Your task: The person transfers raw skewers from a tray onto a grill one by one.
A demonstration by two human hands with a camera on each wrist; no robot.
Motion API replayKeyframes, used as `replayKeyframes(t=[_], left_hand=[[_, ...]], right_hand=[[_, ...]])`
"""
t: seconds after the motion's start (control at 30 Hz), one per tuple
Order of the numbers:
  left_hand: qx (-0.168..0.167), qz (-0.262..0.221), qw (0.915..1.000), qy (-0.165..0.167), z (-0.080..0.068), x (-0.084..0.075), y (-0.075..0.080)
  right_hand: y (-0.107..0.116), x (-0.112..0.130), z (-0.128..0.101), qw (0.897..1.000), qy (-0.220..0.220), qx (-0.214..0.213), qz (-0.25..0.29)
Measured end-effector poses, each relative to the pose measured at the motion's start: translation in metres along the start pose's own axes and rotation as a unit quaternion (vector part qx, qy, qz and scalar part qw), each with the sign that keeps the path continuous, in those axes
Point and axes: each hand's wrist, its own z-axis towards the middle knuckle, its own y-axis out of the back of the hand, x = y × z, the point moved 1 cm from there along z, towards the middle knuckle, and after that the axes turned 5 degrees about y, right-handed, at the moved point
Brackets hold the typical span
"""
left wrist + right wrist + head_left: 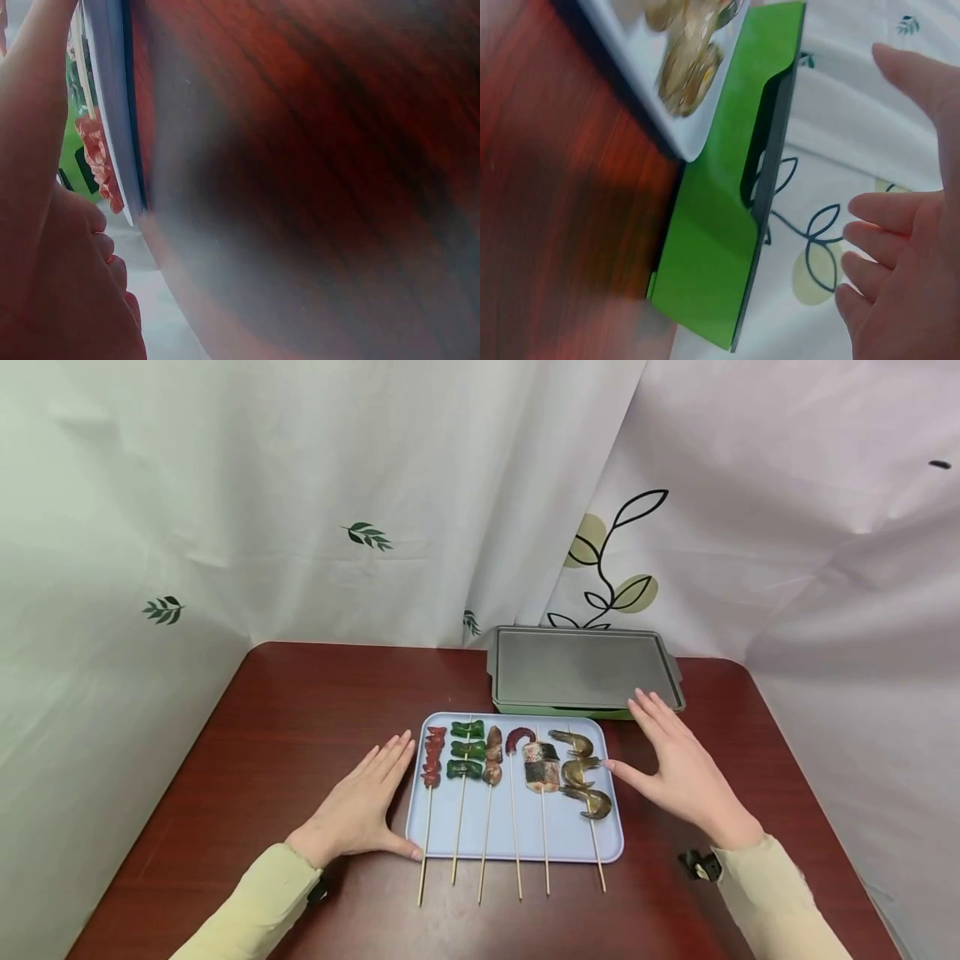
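Observation:
A pale lavender tray (498,831) lies on the table, bearing several skewers side by side with their sticks past its near edge. From left to right they carry red meat (432,758), green pepper (467,750), brown meat (492,755), a tentacle (519,739), fish pieces (542,767) and shrimp (579,772). My left hand (356,814) is beside the tray's left edge, fingers extended and thumb at the near left corner; contact is unclear. At the right edge, my right hand (686,777) spreads its fingers, thumb tip close to the rim and the middle shrimp. Neither hand grips anything.
Behind the tray stands a green grill box with a flat grey plate (585,667), its green side (705,232) showing in the right wrist view. Dark red wood forms the tabletop (300,710). White curtains (337,460) with leaf prints enclose the table.

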Motion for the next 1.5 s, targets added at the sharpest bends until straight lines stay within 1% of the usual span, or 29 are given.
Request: replayKeyframes(t=[0.13,0.23,0.4,0.57,0.7,0.87,0.93,1.0,1.07,1.13,1.2,1.27,1.37,1.5], left_hand=[[0.023,0.006,0.9997,-0.006,0.001,-0.002,-0.002],[0.036,0.021,0.999,-0.016,0.002,-0.003,-0.005],[0.03,0.027,0.9987,-0.031,0.002,-0.001,-0.011],[0.033,0.032,0.9981,-0.04,0.003,-0.003,-0.01],[0.044,0.041,0.9975,-0.038,0.005,-0.006,-0.005],[0.061,0.049,0.9966,-0.028,0.004,-0.004,-0.005],[0.063,0.05,0.9964,-0.025,0.004,-0.003,-0.006],[0.064,0.049,0.9964,-0.024,0.003,-0.002,-0.006],[0.067,0.047,0.9964,-0.022,0.003,-0.002,-0.006],[0.073,0.046,0.996,-0.02,0.003,-0.002,-0.006],[0.078,0.045,0.9958,-0.019,0.003,-0.002,-0.005],[0.083,0.044,0.9954,-0.016,0.003,-0.002,-0.005],[0.087,0.045,0.9951,-0.014,0.003,-0.002,-0.005],[0.086,0.051,0.9949,-0.015,0.004,-0.001,-0.007]], right_hand=[[0.0,0.009,-0.007,1.0,-0.001,0.005,0.007],[-0.001,0.014,-0.011,1.0,0.0,0.011,0.009],[-0.004,0.02,-0.018,1.0,0.002,0.014,0.012],[-0.008,0.026,-0.024,0.999,-0.01,0.025,0.027],[-0.012,0.033,-0.028,0.998,-0.024,0.02,0.045],[-0.017,0.041,-0.034,0.995,-0.053,0.003,0.084],[-0.02,0.044,-0.037,0.992,-0.076,0.001,0.1],[-0.022,0.047,-0.04,0.986,-0.107,0.002,0.127],[-0.025,0.049,-0.043,0.977,-0.142,0.005,0.16],[-0.027,0.051,-0.045,0.965,-0.176,0.011,0.195],[-0.029,0.052,-0.048,0.957,-0.201,0.015,0.209],[-0.03,0.053,-0.051,0.954,-0.216,0.018,0.208],[-0.031,0.055,-0.056,0.955,-0.226,0.017,0.19],[-0.035,0.056,-0.06,0.952,-0.238,0.025,0.193]])
